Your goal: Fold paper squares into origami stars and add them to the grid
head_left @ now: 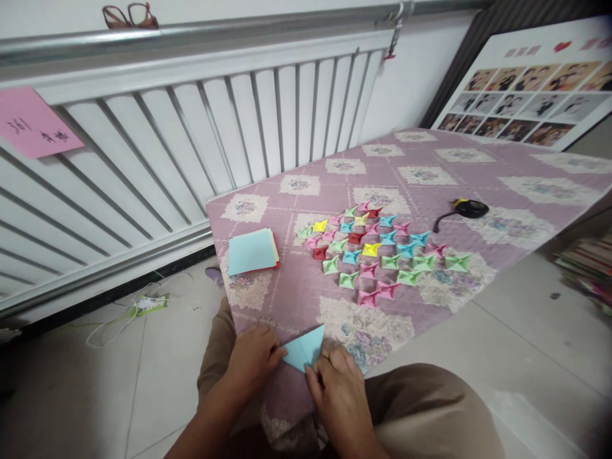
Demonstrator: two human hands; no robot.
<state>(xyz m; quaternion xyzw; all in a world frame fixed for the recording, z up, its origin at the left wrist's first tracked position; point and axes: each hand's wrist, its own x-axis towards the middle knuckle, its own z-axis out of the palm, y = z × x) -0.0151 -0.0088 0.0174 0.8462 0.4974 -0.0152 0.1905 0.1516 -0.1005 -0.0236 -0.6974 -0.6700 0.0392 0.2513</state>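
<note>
The work in hand looked like a folding step: a blue sheet (pixel 305 348), already brought to a triangular shape, lay at the near end of the tabletop (pixel 291 303), its point toward the right edge. The left hand (pixel 257 350) had its thumb and forefinger drawn together on the paper's left corner. The right hand (pixel 338 382) pinched the lower right side between thumb and forefinger, the other fingers curled; what lay under them could not be told.

A line ran down the paper's face, so the next move seemed to call for matched edges, one hand steadying while the other pressed the crease flat. Small folded pieces (pixel 371 250) stood in slanting rows beyond, stretching toward the right edge. A stack of paper squares (pixel 252 252) lay beside the left edge, apart from both hands.
</note>
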